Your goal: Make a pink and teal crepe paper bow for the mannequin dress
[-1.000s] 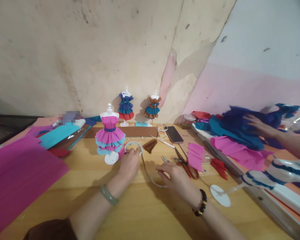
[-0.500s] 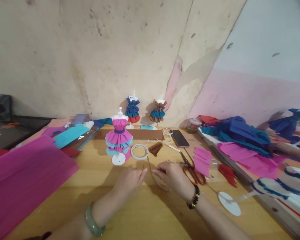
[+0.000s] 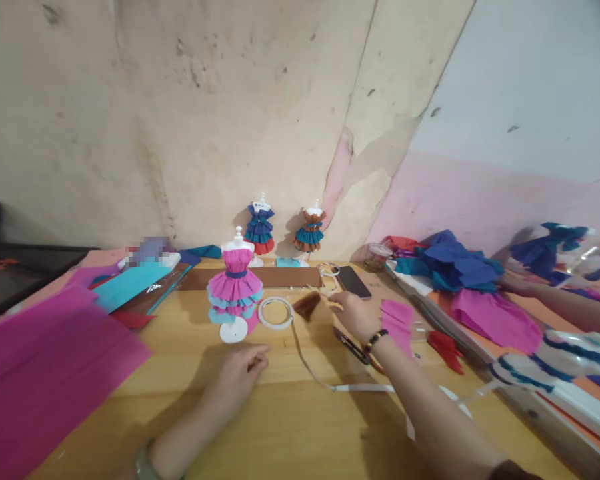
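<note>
"Two hands are over the surface (image 3: 280, 433). How does each one stand?"

"The left hand (image 3: 237, 375) is low, in front of the little dress (image 3: 233, 288), fingers loosely curled; I can't tell whether anything sits between them. The right hand (image 3: 355, 315) stretches out between the brown pleated piece (image 3: 307, 305) and the phone (image 3: 356, 283), fingers bent; whether they pinch something, I can't tell."

"How would you handle that reach?"

"Wrist high, I'd say: the scissors (image 3: 351, 347) lie partly beneath it. And lift the forearm, so it doesn't drag the pale strip (image 3: 363, 387) passing under it."

"Where does that strip lead?"

"Apparently back to the white ring (image 3: 276, 325), flat on the wood just right of the dress's round base (image 3: 233, 331). It's thin, narrow and ribbon-like, curving freely."

"And the other textures?"

"The dress looks like crinkled paper or cloth: gathered magenta bodice, dark waistband, magenta and light-blue ruffles. The brown piece is fan-shaped and creased; the ring looks smooth and stiff."
</note>
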`<state>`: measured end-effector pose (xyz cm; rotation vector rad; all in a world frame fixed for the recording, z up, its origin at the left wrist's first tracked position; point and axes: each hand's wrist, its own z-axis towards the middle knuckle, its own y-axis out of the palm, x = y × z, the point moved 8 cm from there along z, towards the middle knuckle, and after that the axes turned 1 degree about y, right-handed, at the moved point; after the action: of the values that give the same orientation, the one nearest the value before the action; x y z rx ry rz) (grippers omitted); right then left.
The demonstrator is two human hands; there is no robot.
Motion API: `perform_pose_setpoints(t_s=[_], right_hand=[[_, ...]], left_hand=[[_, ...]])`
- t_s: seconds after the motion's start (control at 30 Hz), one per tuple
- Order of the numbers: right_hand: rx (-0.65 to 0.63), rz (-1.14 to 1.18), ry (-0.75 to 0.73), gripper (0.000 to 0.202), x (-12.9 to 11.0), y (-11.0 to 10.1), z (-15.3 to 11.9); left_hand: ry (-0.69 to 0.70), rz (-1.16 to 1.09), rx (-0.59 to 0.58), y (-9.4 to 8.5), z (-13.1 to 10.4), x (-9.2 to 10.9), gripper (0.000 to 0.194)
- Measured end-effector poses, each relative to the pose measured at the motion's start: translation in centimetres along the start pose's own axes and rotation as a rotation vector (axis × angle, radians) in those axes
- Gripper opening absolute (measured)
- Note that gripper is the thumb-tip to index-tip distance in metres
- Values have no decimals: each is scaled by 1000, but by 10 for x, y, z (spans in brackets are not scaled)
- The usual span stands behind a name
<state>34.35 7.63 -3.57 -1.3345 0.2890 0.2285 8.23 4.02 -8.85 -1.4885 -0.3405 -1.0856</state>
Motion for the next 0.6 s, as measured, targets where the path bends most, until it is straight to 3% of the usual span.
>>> perform_pose_setpoints(t_s=[0.1,0.2,0.33,0.43,0.53,0.6], right_hand=[[1,-67,98,21,41,1,18],[-34,-77,139,26,56,12,27],[-59,-17,160,27,52,19,27],[-66,82,145,22,42,17,19],[-76,214,105,20,27,14,7],[-95,316,87,26,18,14,-2]], left_hand=[[-63,-103,-37,4,-1,-6,35],[-127,-211,-65,8,-3,-10,45],[-154,-337,-38,8,-4,-8,49],[-145,-396,0,9,4,3,40],[-228,-500,-38,26,19,17,32],[-350,-708,-97,47,32,28,26]])
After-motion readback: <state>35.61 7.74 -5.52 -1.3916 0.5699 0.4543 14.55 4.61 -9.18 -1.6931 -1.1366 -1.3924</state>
